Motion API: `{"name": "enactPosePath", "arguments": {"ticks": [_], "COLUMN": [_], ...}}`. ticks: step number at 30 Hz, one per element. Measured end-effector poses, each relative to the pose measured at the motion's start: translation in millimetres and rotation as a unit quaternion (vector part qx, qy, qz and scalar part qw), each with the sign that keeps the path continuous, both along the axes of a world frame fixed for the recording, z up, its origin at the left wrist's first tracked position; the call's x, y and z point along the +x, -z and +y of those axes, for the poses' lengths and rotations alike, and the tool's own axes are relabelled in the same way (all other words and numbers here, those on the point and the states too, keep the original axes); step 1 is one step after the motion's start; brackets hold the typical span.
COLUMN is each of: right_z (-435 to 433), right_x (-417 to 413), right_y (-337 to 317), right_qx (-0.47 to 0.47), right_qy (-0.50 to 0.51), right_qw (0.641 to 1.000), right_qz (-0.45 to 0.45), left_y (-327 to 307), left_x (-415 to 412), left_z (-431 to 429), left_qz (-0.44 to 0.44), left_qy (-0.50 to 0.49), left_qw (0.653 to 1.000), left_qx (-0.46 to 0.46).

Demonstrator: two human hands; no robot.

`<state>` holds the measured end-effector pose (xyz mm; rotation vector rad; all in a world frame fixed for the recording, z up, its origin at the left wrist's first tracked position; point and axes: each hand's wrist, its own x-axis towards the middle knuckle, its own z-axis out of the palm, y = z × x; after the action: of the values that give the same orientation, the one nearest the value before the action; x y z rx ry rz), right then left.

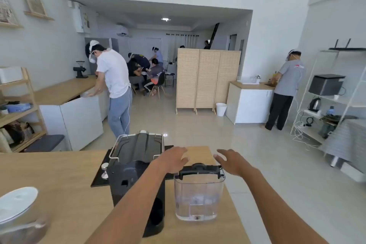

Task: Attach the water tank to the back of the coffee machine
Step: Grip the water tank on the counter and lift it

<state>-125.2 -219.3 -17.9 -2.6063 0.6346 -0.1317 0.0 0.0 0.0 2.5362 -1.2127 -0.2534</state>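
1. Leftmost, at the near edge of the wooden desk [59,184], sits a white lidded vessel [16,203], partly cut off by the frame, with a blurred glass shape just below it
2. Next comes a black mat [101,172] lying flat on the desk, and a small metal tamper [105,170] stands upright on its left part
3. On that mat stands the black coffee machine [136,166], its back turned toward the viewer, with a wire rail around its top plate
4. Over the machine's right rear corner reaches the left hand [172,159], palm down, fingers spread apart and gripping nothing; it hovers just left of the tank's lid
5. Just right of the machine, standing upright on the bare desk, is the clear water tank [199,194] with a black lid and handle; it is beside the machine, not mounted on it, and a narrow gap shows between the two
6. Above the tank's right top corner hangs the right hand [232,161], fingers open and splayed, holding nothing; whether it brushes the lid I cannot tell
7. Farther right the desk ends and pale floor tiles [277,164] show
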Motion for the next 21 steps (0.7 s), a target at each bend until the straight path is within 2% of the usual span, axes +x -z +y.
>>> {"name": "enactPosePath", "arguments": {"ticks": [4, 6, 8, 15, 21], "right_z": [18, -3, 2, -1, -10], "right_x": [-5, -15, -20, -15, -11], "right_y": [15, 51, 60, 58, 61], "right_qx": [-0.001, 0.021, 0.019, 0.025, 0.036], "right_qy": [-0.022, -0.029, -0.041, -0.054, -0.033], "right_qw": [1.0, 0.998, 0.998, 0.998, 0.999], "right_qz": [0.009, 0.054, 0.043, -0.006, -0.018], "left_y": [14, 47, 53, 56, 60], "left_x": [-9, -23, -26, -15, -6], "left_z": [8, -19, -15, -19, -23], "left_qz": [0.008, 0.056, 0.046, 0.078, 0.121], "left_qy": [-0.019, -0.018, -0.021, -0.038, -0.048], "left_qw": [0.999, 0.995, 0.995, 0.995, 0.99], "left_qx": [0.031, 0.077, 0.086, 0.041, 0.046]}}
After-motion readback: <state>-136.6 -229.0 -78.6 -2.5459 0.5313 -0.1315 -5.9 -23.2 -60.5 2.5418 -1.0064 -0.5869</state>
